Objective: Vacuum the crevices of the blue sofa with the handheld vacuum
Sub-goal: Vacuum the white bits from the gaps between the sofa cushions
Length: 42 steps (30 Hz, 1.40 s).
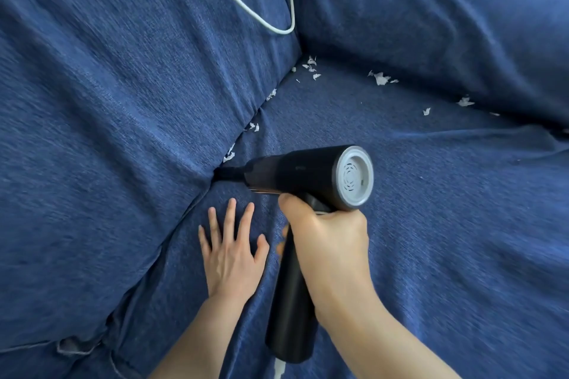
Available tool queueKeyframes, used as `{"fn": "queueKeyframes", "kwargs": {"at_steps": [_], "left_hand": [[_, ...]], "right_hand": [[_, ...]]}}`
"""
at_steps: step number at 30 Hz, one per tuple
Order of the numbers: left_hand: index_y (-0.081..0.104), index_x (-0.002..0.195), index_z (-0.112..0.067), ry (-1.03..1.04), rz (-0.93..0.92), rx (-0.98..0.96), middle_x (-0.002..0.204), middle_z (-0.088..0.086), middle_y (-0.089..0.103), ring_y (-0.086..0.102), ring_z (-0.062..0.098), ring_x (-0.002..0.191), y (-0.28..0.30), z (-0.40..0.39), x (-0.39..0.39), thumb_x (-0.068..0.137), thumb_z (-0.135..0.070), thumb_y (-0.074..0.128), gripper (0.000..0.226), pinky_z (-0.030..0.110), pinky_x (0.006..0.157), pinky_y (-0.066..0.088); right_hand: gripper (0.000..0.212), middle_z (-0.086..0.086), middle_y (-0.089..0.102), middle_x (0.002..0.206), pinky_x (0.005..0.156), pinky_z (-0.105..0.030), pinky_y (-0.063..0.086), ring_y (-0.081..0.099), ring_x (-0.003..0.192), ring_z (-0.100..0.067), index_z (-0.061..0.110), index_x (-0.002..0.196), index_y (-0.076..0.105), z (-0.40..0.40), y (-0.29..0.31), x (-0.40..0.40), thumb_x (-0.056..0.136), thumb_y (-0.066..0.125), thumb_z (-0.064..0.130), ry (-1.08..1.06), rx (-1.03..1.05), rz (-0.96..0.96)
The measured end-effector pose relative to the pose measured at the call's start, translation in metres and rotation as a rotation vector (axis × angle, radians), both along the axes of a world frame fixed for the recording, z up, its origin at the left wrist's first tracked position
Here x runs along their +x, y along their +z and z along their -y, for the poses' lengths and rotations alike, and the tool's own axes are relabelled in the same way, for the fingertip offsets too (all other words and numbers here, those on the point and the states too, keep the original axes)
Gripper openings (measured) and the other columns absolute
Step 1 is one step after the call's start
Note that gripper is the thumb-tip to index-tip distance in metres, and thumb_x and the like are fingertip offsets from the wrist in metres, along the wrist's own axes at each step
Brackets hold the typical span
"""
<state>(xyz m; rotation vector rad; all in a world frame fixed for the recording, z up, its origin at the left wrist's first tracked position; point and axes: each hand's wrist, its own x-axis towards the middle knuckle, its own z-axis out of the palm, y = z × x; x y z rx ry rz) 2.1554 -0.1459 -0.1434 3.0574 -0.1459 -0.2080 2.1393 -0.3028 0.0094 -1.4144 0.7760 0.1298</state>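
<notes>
Your right hand (326, 237) is wrapped tight around the handle of the black vacuum (308, 175). The vacuum's nozzle (229, 176) is pushed into the crevice between the seat cushion (431, 224) and the back cushion (107, 101) of the sofa. Your left hand (232, 255) lies flat on the seat with fingers spread, just beside the nozzle, holding nothing. White scraps (381, 78) lie along the crevice farther up. A white cable (261, 18) loops over the back cushion.
</notes>
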Motion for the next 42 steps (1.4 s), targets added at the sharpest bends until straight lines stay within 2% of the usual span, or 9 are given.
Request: {"fn": "queueKeyframes", "kwargs": {"at_steps": [3,8,10,14,18,22,27,34,42], "left_hand": [[0.032,0.15,-0.025,0.018,-0.035,-0.038,0.162,0.003,0.018,0.008,0.037,0.149,0.003,0.011,0.015,0.084,-0.051,0.019,0.072,0.061,0.117,0.012],[0.006,0.155,-0.032,0.053,-0.115,-0.02,0.164,-0.003,-0.004,-0.016,0.033,0.148,0.002,0.054,0.044,0.073,-0.057,-0.006,0.086,0.057,0.116,-0.01],[0.003,0.153,-0.032,0.075,-0.076,-0.016,0.164,-0.002,0.0,-0.01,0.035,0.149,-0.003,0.059,0.043,0.078,-0.055,-0.003,0.079,0.059,0.117,-0.007],[0.028,0.151,-0.028,0.065,0.013,-0.009,0.16,0.003,0.025,0.016,0.04,0.147,-0.008,0.058,0.04,0.089,-0.049,0.016,0.066,0.063,0.115,0.014],[0.028,0.152,-0.03,0.071,0.037,0.048,0.16,0.002,0.025,0.016,0.037,0.147,-0.013,0.058,0.04,0.092,-0.051,0.021,0.063,0.061,0.115,0.017],[0.031,0.151,-0.029,0.07,0.055,0.053,0.159,0.003,0.028,0.02,0.039,0.146,-0.015,0.058,0.041,0.092,-0.048,0.022,0.063,0.062,0.114,0.019],[0.034,0.15,-0.027,0.078,0.077,0.051,0.158,0.003,0.029,0.022,0.039,0.145,-0.018,0.058,0.04,0.092,-0.046,0.023,0.062,0.062,0.114,0.02],[0.033,0.15,-0.027,0.078,0.104,0.08,0.159,0.003,0.028,0.021,0.038,0.146,-0.025,0.058,0.041,0.091,-0.045,0.029,0.062,0.061,0.114,0.019],[0.032,0.15,-0.027,0.088,0.118,0.077,0.159,0.003,0.028,0.019,0.038,0.147,-0.027,0.058,0.04,0.09,-0.044,0.027,0.063,0.062,0.115,0.019]], "right_hand": [[0.029,-0.008,0.065,0.053,0.076,-0.05,0.057,0.067,0.069,-0.039,0.009,0.069,0.064,0.015,0.0,-0.002,0.064,0.066,0.038,-0.031,-0.027,0.033],[0.03,-0.012,0.066,0.057,0.078,-0.053,0.057,0.067,0.075,-0.043,0.01,0.07,0.066,0.029,-0.011,0.017,0.059,0.067,0.039,-0.044,0.036,0.009],[0.032,-0.011,0.067,0.057,0.078,-0.053,0.058,0.067,0.075,-0.043,0.011,0.069,0.066,0.03,-0.014,0.025,0.057,0.068,0.041,-0.032,0.053,0.01],[0.027,-0.006,0.069,0.057,0.08,-0.054,0.058,0.07,0.077,-0.039,0.021,0.067,0.072,0.039,-0.02,0.032,0.054,0.069,0.044,-0.034,0.078,-0.003],[0.03,-0.005,0.07,0.061,0.08,-0.055,0.058,0.07,0.079,-0.039,0.023,0.069,0.073,0.048,-0.024,0.039,0.052,0.07,0.048,-0.05,0.084,0.001],[0.015,-0.004,0.069,0.056,0.079,-0.055,0.058,0.071,0.076,-0.036,0.028,0.064,0.073,0.053,-0.023,0.046,0.058,0.07,0.042,-0.028,0.108,-0.004],[0.011,-0.005,0.068,0.054,0.077,-0.056,0.059,0.072,0.074,-0.037,0.027,0.057,0.073,0.058,-0.022,0.052,0.062,0.07,0.036,0.0,0.154,-0.009],[0.015,-0.005,0.067,0.053,0.073,-0.056,0.06,0.07,0.065,-0.033,0.027,0.054,0.072,0.072,-0.023,0.055,0.069,0.073,0.03,-0.029,0.188,-0.003],[0.028,-0.007,0.063,0.05,0.061,-0.045,0.061,0.063,0.045,-0.025,0.027,0.047,0.07,0.082,-0.018,0.066,0.074,0.074,0.023,-0.04,0.209,0.006]]}}
